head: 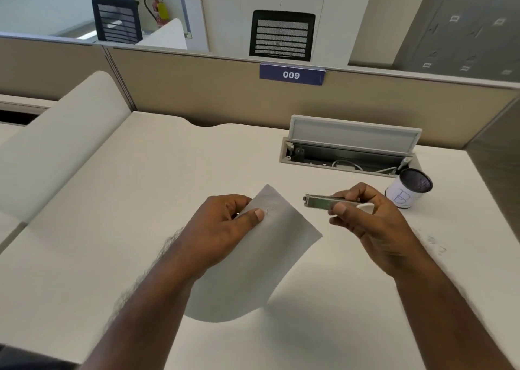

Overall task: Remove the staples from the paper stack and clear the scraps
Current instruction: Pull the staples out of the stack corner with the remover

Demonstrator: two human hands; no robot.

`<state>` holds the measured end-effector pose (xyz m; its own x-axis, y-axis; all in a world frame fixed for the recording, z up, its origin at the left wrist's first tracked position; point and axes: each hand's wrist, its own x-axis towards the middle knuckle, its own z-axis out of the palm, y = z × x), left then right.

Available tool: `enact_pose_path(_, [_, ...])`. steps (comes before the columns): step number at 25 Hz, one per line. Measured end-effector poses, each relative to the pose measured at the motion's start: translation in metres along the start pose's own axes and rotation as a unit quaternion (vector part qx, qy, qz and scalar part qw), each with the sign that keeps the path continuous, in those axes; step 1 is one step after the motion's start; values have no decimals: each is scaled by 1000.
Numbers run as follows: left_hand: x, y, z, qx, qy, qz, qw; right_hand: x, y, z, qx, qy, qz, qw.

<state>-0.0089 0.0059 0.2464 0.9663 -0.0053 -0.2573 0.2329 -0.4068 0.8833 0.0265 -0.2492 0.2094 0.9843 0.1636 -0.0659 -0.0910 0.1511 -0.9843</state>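
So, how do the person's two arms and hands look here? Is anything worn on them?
Both forearms are bare up to the bottom edge of the picture, with no sleeves in view. The left hand and the right hand have no gloves, and no ring, watch or bracelet shows. Fingernails are short and unpainted. Dark hair grows along the outer side of the left forearm.

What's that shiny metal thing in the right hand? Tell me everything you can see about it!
The tool is a slim, silvery metal bar, likely a staple remover, with a small knob at its left tip and a white piece at the gripped end. The right hand pinches it, thumb in front, fingers behind. It lies roughly level above the desk, tip aimed left at the paper held by the left hand, not touching it.
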Motion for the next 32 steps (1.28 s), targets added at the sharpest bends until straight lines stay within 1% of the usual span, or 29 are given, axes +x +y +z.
enact_pose_path(1, [0,2,1,1,2,3,1000,-10,-4,8,-4,-5,-11,1000])
enact_pose_path(5, [-4,10,7,-15,-3,10,1000,-33,-5,30,-39,35,-39,998])
enact_pose_path(11, [-8,20,11,-18,-15,24,999,-41,-11,38,-81,81,-48,992])
enact_pose_path(15, [-10,23,12,-22,-21,27,999,-44,-17,41,-94,87,-50,991])
enact_pose_path(21, [-11,24,11,-33,-9,24,999,-49,-24,45,-131,89,-61,985])
enact_pose_path(28, [-14,24,9,-32,-26,14,999,-56,-23,50,-88,110,-50,989])
enact_pose_path(32, [-16,24,8,-34,-30,11,999,-56,-22,49,-87,108,-55,989])
